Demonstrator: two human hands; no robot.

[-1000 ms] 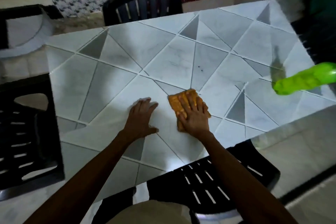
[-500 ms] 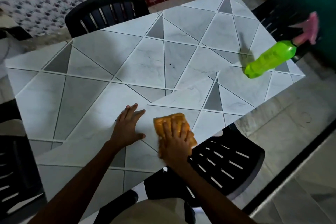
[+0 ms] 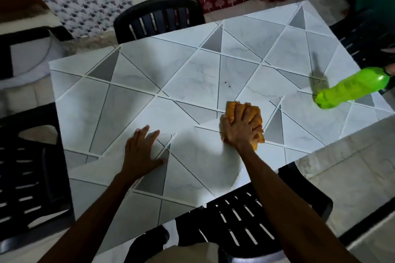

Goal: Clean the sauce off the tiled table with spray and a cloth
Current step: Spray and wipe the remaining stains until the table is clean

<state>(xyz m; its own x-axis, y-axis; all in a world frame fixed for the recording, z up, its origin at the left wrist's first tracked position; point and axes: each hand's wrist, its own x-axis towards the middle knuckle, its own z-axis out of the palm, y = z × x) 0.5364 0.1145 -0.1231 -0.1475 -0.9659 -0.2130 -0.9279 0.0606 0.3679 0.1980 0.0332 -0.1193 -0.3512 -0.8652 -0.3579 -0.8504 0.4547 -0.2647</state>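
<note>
Tiled bench: near and middle tiles pale, no obvious sauce smear. Green spray bottle set at the far right edge, well apart from the wiping. Orange cloth bunched toward the front right, pressed down under the right hand, fingers spread across it, not clenched. Left hand braced palm-down beside, fingers straight, holding nothing. Small dark specks just beyond the cloth, possibly leftover sauce, too small to tell. Judged: spraying done, wiping well along, specks left to reach.
</note>
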